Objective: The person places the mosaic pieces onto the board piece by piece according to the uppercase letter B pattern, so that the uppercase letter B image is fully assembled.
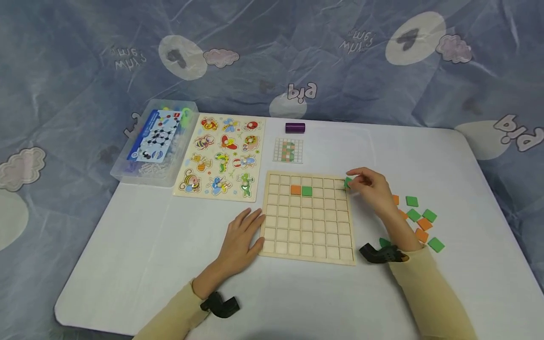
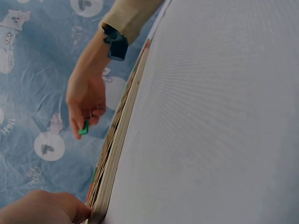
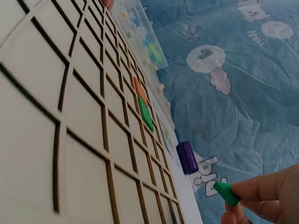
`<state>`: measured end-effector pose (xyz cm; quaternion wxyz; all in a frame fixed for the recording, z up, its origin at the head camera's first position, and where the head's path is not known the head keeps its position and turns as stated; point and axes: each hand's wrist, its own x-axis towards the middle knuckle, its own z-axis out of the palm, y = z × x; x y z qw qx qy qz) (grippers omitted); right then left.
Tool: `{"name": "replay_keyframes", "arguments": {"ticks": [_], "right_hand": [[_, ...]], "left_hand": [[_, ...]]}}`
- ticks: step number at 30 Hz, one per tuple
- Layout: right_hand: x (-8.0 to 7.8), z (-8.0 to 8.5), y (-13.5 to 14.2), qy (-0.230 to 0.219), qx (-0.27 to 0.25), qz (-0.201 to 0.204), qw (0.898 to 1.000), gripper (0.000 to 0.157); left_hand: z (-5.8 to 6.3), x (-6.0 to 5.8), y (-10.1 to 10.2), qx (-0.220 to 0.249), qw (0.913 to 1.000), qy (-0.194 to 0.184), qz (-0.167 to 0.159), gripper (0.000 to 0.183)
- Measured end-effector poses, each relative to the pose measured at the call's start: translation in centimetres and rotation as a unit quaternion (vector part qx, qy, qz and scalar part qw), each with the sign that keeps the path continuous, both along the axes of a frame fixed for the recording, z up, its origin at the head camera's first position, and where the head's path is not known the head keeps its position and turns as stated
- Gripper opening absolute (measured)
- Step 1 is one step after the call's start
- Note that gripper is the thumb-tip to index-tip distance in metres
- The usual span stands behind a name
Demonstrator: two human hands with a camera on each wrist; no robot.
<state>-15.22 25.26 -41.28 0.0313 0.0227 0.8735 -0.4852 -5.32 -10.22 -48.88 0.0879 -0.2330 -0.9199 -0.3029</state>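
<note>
A green tile (image 1: 348, 182) is raised near the far right corner of the grid board (image 1: 308, 236), pinched between thumb and fingers of the right hand (image 1: 374, 191) (a small grip, apparently suited to a thin piece). An orange tile (image 1: 295, 190) and another green tile (image 1: 306, 191) fill adjacent cells. The left hand (image 1: 241, 241), fingers loosely spread, touches the board's left edge, seemingly steadying it. Loose tiles (image 1: 412, 201) lie rightward, probably for easy reach. Beyond sit a patterned card (image 1: 289, 150) and purple cylinder (image 1: 295, 128); leftward, an insect puzzle (image 1: 212, 174) lies beside a clear plastic box (image 1: 127, 177) holding white and green pieces (image 1: 154, 169), partly hidden by a printed sheet (image 1: 155, 137).
</note>
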Motion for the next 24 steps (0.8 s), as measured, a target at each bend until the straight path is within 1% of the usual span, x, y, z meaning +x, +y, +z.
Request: {"name": "replay_keyframes", "arguments": {"ticks": [3,8,10,15,18,24], "right_hand": [[-0.2,-0.1,-1.6,0.004,-0.01,0.015,1.0,0.031],[-0.7,-0.5,-3.5,0.002,-0.018,0.035,0.999,0.027],[-0.8,-0.7,-4.0,-0.006,-0.024,0.04,0.999,0.026],[-1.1,-1.2,-5.0,-0.037,-0.058,0.046,0.997,0.026],[-1.2,-1.6,-5.2,-0.043,-0.053,0.051,0.996,0.026],[-1.2,-2.2,-5.4,-0.033,-0.008,0.052,0.998,0.021]], "left_hand": [[0.0,0.1,0.0,0.0,1.0,0.004,0.001,0.05],[-0.1,0.1,0.0,-0.004,1.0,0.0,0.001,0.05],[-0.1,0.1,0.0,-0.003,1.0,-0.001,0.001,0.05],[-0.1,0.1,-0.1,-0.001,1.0,-0.001,0.001,0.05],[0.0,0.1,-0.1,-0.001,1.0,-0.003,0.001,0.049],[0.1,0.1,0.0,-0.002,1.0,-0.003,-0.001,0.049]]}}
